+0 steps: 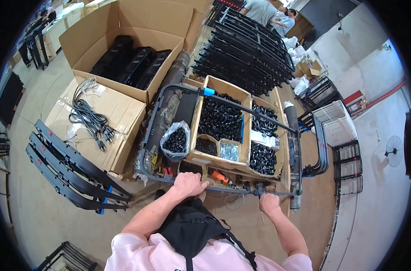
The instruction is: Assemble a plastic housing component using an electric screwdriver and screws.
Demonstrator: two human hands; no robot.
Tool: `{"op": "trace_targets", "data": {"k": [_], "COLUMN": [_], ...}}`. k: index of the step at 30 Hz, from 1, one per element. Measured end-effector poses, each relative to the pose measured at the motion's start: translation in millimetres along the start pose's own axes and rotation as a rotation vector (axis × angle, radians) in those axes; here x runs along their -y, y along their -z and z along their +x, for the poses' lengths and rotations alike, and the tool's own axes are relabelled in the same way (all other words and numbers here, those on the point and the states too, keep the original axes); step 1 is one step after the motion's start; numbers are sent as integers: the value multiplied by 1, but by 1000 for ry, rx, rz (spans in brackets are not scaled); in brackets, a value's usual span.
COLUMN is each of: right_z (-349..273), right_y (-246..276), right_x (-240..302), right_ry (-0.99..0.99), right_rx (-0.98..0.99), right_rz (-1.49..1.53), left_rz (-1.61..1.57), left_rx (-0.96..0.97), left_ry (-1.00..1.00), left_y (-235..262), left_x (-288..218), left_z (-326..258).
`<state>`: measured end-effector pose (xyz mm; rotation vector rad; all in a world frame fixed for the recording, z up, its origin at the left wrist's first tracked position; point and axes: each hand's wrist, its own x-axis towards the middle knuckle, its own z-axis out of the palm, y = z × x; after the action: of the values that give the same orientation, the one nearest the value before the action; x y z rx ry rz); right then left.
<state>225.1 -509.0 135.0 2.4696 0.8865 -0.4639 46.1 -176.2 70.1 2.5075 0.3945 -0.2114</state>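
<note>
A black tubular frame (268, 119) lies at the centre, its far bar crossing over an open box (198, 119) of black parts (219, 117). The left hand (189, 184), at seven o'clock, covers the near bar; the right hand (269, 204), at five, is curled beside it. I cannot tell whether either grips. Cables (89, 116) lie at nine, stacked frames (248, 52) at twelve.

A wooden workbench (285, 199), flanked by long dark-grey cylindrical rolls (180, 68), carries a large open brown cardboard box (197, 123) and a narrower brown cardboard box (281, 156) of glossy black parts, a translucent plastic bag (170, 155) of black pieces and an orange-handled tool (220, 175). A black tubular frame (248, 110) lies across it.
</note>
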Motion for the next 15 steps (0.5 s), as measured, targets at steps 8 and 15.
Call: {"op": "trace_targets", "data": {"k": [8, 15], "right_z": [5, 3], "right_y": [24, -5], "right_x": [8, 3], "right_ry": [-122, -34], "right_rx": [431, 39], "right_rz": [-161, 75], "left_rz": [-30, -55], "left_rx": [29, 42], "left_ry": [23, 8], "left_y": [1, -2], "left_x": [-3, 0], "left_z": [1, 4]}}
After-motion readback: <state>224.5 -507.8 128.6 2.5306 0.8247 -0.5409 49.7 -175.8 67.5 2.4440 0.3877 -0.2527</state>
